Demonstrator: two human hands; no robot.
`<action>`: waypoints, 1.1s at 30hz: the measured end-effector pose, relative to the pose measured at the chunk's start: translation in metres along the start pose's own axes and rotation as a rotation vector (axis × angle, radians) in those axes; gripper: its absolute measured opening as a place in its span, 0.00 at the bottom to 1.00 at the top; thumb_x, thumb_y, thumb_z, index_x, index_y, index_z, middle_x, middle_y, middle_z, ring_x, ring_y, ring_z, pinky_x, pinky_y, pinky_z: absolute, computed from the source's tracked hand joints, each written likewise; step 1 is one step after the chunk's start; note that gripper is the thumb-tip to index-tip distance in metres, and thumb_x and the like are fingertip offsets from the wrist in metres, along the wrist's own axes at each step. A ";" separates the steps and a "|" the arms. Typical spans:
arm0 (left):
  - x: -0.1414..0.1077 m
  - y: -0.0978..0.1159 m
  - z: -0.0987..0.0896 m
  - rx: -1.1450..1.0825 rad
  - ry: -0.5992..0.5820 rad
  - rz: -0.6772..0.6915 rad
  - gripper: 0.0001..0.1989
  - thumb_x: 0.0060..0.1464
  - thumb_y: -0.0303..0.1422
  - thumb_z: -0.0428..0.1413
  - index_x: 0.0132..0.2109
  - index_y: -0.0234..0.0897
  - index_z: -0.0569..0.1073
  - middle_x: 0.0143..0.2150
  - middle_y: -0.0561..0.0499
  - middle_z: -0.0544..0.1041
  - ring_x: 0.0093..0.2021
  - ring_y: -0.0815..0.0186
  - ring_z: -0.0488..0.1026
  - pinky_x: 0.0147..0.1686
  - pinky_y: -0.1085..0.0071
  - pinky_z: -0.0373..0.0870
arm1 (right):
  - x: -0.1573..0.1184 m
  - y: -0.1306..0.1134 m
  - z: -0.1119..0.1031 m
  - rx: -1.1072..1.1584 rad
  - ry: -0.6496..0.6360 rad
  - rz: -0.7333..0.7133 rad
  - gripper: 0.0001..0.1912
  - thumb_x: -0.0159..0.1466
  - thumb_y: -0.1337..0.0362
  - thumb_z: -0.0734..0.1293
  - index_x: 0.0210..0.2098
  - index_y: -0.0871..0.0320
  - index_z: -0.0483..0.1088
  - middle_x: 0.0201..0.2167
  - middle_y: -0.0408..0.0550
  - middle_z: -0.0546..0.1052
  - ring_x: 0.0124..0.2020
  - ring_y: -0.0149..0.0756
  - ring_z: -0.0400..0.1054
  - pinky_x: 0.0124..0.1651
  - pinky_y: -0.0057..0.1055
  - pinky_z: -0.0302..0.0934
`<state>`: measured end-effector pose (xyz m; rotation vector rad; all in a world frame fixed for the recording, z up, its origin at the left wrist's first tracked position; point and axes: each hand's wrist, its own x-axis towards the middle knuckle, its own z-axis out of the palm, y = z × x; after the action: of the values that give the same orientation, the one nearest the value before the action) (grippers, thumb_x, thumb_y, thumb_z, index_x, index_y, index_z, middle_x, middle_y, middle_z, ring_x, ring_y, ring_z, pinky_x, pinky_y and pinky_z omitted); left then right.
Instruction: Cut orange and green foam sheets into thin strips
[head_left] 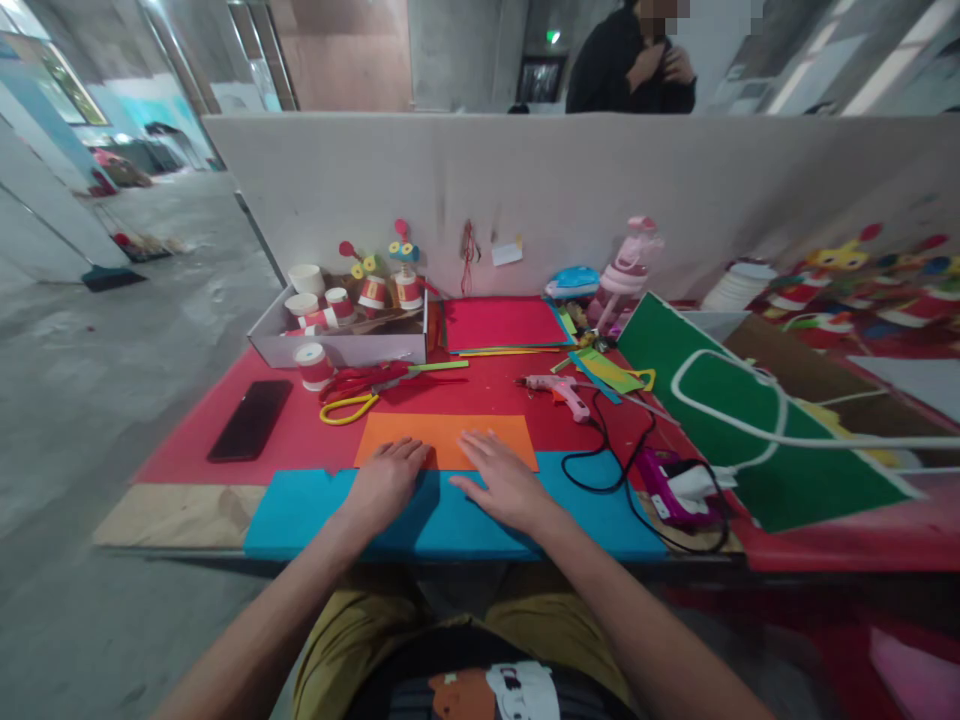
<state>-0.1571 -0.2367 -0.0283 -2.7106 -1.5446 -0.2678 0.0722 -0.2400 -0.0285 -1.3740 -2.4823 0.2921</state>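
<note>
Lane here, left: red tabletop between phone and orange sheet. Behind that lane, scissors and box block way. Middle: low passage over orange sheet, between scissors and glue gun, back to red sheet; upright panel stops reach there. Right: tight, black cord looping, purple box, then green board with white cable across it.

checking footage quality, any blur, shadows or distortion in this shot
Head view: smeary blur on the cup figures at right; soft shadows by the left hand and right hand on the blue sheet; wide-angle stretching towards the edges.
</note>
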 end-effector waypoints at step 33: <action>0.022 -0.115 -0.024 -0.233 -0.109 -0.162 0.31 0.43 0.19 0.48 0.53 0.40 0.79 0.55 0.51 0.79 0.55 0.61 0.75 0.56 0.68 0.70 | 0.068 0.000 0.034 0.056 -0.080 0.002 0.31 0.73 0.49 0.49 0.71 0.54 0.53 0.72 0.46 0.53 0.73 0.49 0.41 0.72 0.53 0.35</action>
<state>-0.2479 -0.1608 -0.0101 -2.8156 -1.8778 -0.3263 0.0261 -0.1837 -0.0502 -1.3683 -2.5167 0.4217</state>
